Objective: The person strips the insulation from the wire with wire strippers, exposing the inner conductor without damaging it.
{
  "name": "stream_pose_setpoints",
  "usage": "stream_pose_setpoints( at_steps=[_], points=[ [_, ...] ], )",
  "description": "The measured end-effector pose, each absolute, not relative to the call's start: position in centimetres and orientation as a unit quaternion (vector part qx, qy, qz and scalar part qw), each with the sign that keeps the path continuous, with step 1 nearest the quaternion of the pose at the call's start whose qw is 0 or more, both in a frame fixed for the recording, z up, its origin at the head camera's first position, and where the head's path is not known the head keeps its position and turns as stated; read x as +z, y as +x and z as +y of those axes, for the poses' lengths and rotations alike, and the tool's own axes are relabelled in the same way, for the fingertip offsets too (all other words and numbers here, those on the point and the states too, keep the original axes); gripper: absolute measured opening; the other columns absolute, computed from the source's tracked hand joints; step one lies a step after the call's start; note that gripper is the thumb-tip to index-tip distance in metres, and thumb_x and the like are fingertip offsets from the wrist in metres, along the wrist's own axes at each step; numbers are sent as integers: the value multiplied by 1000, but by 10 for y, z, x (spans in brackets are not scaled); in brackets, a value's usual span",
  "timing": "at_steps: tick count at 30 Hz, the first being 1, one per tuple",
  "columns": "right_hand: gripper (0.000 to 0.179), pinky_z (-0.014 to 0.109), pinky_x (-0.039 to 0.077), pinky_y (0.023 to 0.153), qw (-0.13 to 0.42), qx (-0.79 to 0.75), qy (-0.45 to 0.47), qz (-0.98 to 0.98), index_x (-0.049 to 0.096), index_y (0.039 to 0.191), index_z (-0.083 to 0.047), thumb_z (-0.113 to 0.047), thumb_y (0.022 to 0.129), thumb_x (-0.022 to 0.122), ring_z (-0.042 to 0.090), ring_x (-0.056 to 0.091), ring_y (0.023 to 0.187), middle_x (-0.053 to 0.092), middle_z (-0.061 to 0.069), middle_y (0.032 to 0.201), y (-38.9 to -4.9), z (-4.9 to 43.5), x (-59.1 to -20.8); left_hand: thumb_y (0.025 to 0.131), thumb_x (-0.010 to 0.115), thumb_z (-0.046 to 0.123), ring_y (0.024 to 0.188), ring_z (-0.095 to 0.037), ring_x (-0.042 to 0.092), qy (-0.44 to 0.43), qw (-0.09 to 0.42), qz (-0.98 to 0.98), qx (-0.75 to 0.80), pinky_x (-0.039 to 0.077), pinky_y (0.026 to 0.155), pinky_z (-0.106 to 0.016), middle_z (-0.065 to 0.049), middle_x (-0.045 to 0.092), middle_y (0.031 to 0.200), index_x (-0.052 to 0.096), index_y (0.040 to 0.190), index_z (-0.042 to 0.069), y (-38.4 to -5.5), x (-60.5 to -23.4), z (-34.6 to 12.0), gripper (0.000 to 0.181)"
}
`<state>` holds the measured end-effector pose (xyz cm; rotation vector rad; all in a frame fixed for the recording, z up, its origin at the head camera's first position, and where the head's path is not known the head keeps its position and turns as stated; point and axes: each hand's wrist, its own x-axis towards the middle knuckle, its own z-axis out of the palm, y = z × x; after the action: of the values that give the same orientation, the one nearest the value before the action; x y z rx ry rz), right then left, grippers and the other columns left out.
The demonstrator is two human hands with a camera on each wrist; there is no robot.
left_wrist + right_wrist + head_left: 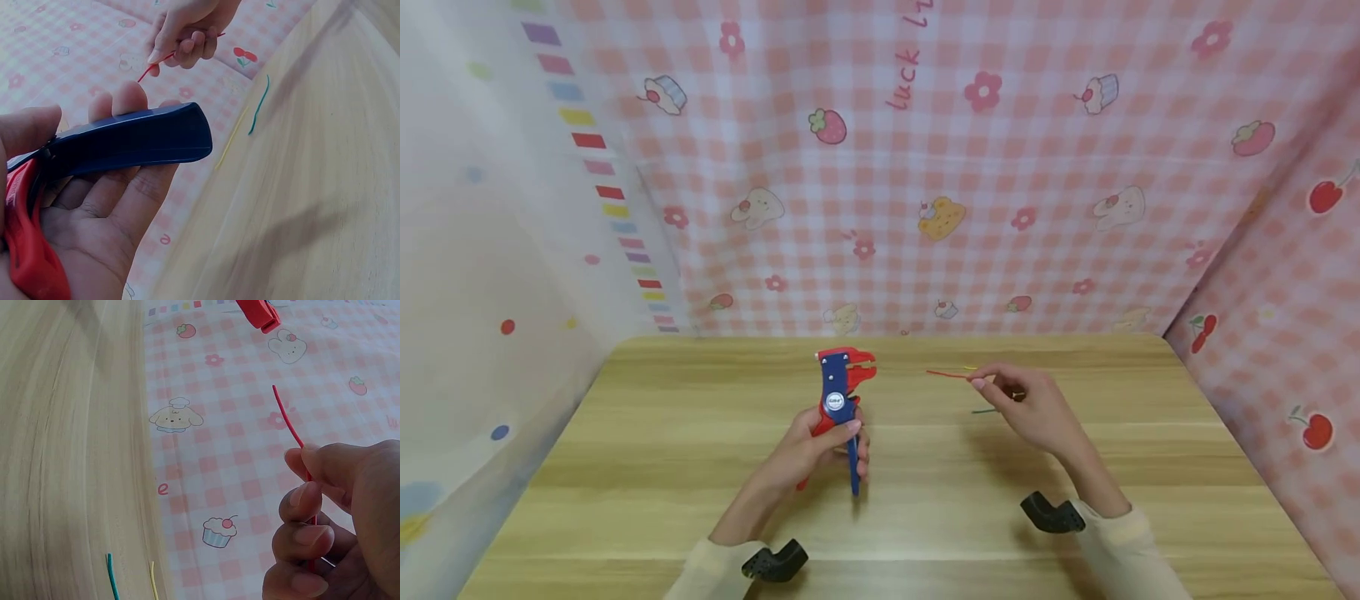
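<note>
The left hand (805, 454) grips the blue-and-red wire stripper (833, 383) by its handles, above the desk (925, 517), its red jaws turned toward the desk's right edge. The right hand (1037, 408) pinches a red wire (947, 374) between thumb and fingertip, one end pointing toward the stripper. Beneath it on the desk lie a yellow wire (232, 135), along the far edge, and a green wire (258, 106) just beside.
</note>
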<state>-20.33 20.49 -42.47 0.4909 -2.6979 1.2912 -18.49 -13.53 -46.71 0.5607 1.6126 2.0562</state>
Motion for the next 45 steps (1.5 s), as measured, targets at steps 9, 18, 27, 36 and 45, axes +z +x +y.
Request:
stream_pose_setpoints(
  at_steps=[9,18,27,36,45],
  points=[
    [13,25,37,49,55,432,155,-886,74,108,-29,-37,102,64,10,43,56,55,-3,68,-203,203,-420,108,51,15,77,-17,75,223,236,583,745,64,83,-40,-3,71,89,53,117,7,-182,-463,-125,13],
    [11,25,35,47,54,442,163,-880,74,105,-31,-36,102,65,10,42,55,55,-3,68,-202,197,-416,107,53,15,77,-16,75,229,245,574,747,64,82,-39,-3,71,88,53,114,6,-179,-459,-120,11],
    [9,24,34,45,61,456,184,-869,74,106,-27,-29,102,66,8,40,52,57,-2,68,-199,195,-415,107,53,15,76,-16,74,233,251,569,748,64,80,-41,-3,71,87,54,114,7,-176,-461,-113,11],
    [9,24,37,46,70,452,195,-867,74,105,-30,-29,102,66,8,41,50,60,0,70,-196,194,-410,107,53,15,76,-17,74,240,249,571,745,64,79,-40,-3,71,87,55,113,5,-173,-460,-109,11],
    [8,23,39,45,59,459,204,-863,74,103,-30,-28,101,66,7,42,50,63,-2,73,-192,191,-407,107,53,13,76,-15,75,242,258,571,741,64,80,-38,-3,71,87,54,113,4,-166,-459,-108,12]
  ],
)
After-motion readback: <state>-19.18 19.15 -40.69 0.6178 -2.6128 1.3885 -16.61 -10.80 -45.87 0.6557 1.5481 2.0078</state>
